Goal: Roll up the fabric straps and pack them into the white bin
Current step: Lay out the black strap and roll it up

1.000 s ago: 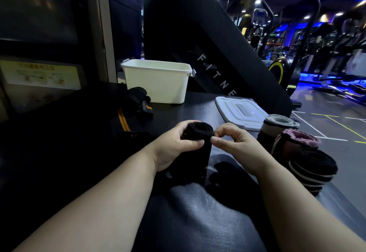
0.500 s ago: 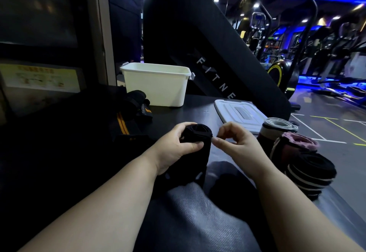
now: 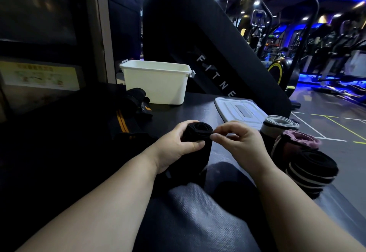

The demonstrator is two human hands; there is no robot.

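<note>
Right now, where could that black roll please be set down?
Bare tabletop lies between the white bin, its lid and the black roll. The grey roll, pink roll and striped roll crowd the right edge; loose straps crowd the left.

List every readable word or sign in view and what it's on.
"F I T N E": white letters down the black machine panel, cut off below.
Strap label: white lettering, too small to read.
Yellow poster: blurred, unreadable.
</note>
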